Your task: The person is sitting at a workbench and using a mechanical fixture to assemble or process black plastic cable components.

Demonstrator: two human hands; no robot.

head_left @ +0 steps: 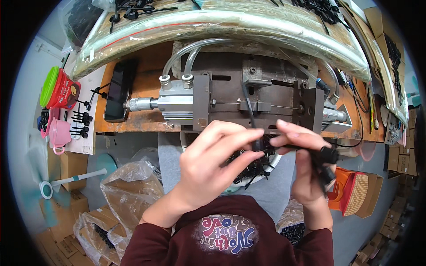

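My left hand (208, 155) is closed in a pinch on the lower end of a thin black plastic strip (250, 108). The strip's upper end reaches up to the middle of a dark metal fixture (226, 95), in front of its small central block. Close beside it, my right hand (306, 155) is closed around several black plastic pieces with blocky heads (327, 156), which stick out on its right side and are partly blurred. Below both hands, a white tub (274, 166) of similar black pieces rests between my legs, partly hidden by the hands.
Silver cylinders (176, 106) with clear hoses (177, 55) flank the fixture. A phone (120, 91) lies left on the wooden bench (148, 127). A pink cup (60, 135) and red tub (69, 93) stand farther left. An orange stool (344, 188) is at right, plastic-lined boxes (128, 184) at left.
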